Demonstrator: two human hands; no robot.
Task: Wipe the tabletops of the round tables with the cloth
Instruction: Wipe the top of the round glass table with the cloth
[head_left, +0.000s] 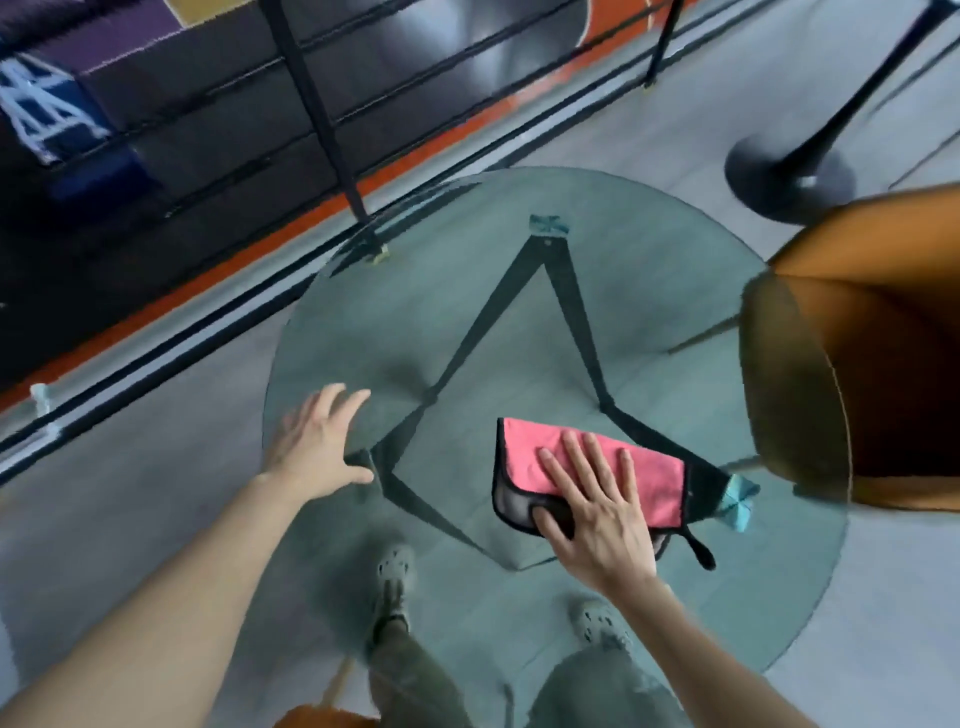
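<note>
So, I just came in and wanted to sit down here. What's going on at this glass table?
A person is wiping the round glass table with a pink cloth. The right hand presses flat on the cloth, on the part of the tabletop nearest the person. The left hand rests with spread fingers at the table's left rim and holds nothing. An orange chair stands at the table's right side.
</note>
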